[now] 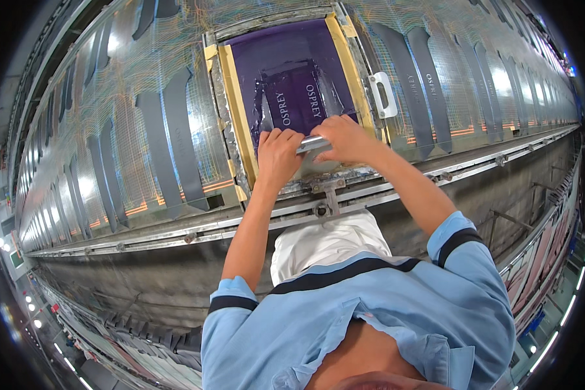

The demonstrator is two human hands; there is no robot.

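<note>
A squeegee with a silver bar (313, 144) lies crosswise at the near end of a purple printing screen (286, 44). My left hand (278, 146) has its fingers curled over the bar's left end. My right hand (341, 138) grips the right end, thumb below it. The screen's metal frame has yellow tape (237, 104) along its sides. Dark purple ink with pale lettering marks shows in the middle of the screen. A white handle (382, 94) sticks out at the frame's right.
A long shiny table (114, 78) curves away left and right, bearing rows of grey cut pieces (169, 140). A metal rail (474, 157) runs along its near edge, with a bracket at the frame. Racks with hanging material stand at the lower left and right.
</note>
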